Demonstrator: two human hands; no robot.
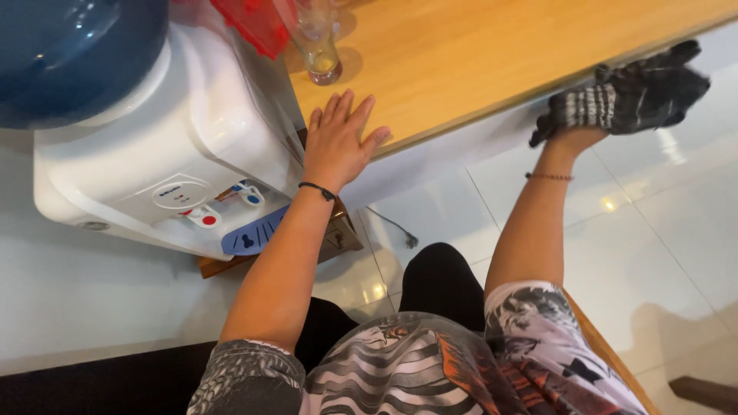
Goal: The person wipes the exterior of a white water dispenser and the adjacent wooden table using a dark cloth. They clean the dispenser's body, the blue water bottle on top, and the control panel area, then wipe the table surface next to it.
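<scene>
- Overhead, the left hand (338, 142) lies flat with fingers spread and nothing in its grasp, palm down at the near edge of the wooden table (477, 54).
- A thin black band circles that wrist, and the forearm runs back toward the patterned shirt (430, 369) at the bottom of the view.
- Just beside this hand stands the white water dispenser (154, 154) — its blue bottle (77, 54) on top, red and blue taps on the front.
- A drinking glass (319, 46) with a little yellowish liquid stands on the table beyond the fingertips, near but not touching them.
- The right hand (584, 123) is well apart from the left, reaching to the table's edge; it grips a dark striped cloth (638, 92), which covers the fingers — so the hold itself is mostly hidden.
- Below, the pale tiled floor (653, 230) shows, with a thin cable (396, 229) lying on it.
</scene>
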